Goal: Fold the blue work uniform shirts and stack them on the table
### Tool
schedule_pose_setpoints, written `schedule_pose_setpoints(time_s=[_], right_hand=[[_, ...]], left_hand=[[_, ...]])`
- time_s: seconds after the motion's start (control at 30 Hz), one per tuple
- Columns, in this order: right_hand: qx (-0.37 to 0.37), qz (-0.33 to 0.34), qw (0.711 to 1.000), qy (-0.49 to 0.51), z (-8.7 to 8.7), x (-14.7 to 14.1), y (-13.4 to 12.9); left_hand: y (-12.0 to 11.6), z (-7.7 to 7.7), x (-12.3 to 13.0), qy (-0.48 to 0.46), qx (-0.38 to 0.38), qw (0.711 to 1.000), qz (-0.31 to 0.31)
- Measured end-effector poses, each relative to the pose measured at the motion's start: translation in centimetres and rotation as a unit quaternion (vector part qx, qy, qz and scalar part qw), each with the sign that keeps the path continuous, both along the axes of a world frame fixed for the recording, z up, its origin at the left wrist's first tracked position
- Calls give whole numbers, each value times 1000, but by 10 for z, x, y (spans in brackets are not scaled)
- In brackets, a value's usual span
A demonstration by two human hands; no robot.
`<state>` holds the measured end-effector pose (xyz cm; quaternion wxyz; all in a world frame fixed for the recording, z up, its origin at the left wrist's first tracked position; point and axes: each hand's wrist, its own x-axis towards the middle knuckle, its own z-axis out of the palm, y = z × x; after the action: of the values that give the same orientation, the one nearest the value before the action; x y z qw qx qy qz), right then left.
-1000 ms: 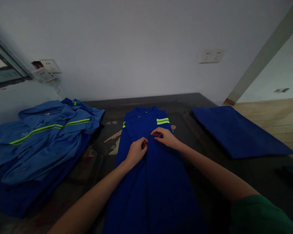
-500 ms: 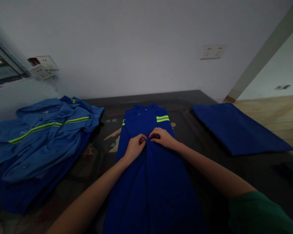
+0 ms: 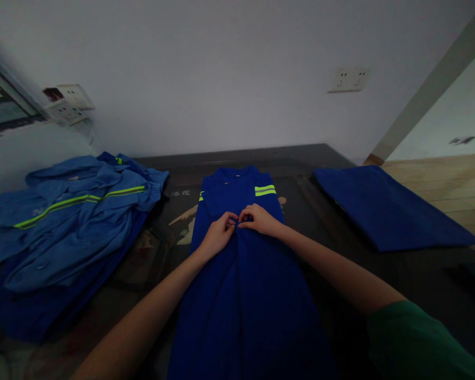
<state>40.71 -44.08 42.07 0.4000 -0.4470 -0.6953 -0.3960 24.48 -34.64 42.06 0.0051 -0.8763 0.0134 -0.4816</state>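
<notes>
A dark blue garment (image 3: 269, 295) with a collar and yellow-green striped bands lies lengthwise on the dark table (image 3: 301, 153), its collar toward the wall. Near its middle, my left hand (image 3: 220, 232) pinches the cloth at the centre seam. Right beside it, my right hand (image 3: 257, 219) has thumb and forefinger closed on the same spot of the garment. The fingertips of both hands almost meet. Whatever small part lies between them is too small to make out.
At the left is a loose pile of lighter blue clothes (image 3: 83, 211) with a yellow-green stripe. A flat, folded blue cloth (image 3: 383, 211) lies at the right. Behind the table stands a wall with sockets (image 3: 349, 80).
Both hands stay at the centre seam with slight finger shifts; my right hand has moved a little up and left. The view has shifted slightly.
</notes>
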Motion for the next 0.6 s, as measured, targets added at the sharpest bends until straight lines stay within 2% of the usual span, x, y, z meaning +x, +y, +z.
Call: schedule_pose_setpoints(time_s=[0.23,0.37,0.6], right_hand=[[-21,-19,1000,5,4,-1,5],[-10,-26,1000,-14,3,1,10],[14,-64,998,-6,-2,0,15]], left_hand=[[-2,-6,1,-11,35,999,3],[2,-12,3,-43,91,995,-1],[0,-14,1,-45,143,986,73]])
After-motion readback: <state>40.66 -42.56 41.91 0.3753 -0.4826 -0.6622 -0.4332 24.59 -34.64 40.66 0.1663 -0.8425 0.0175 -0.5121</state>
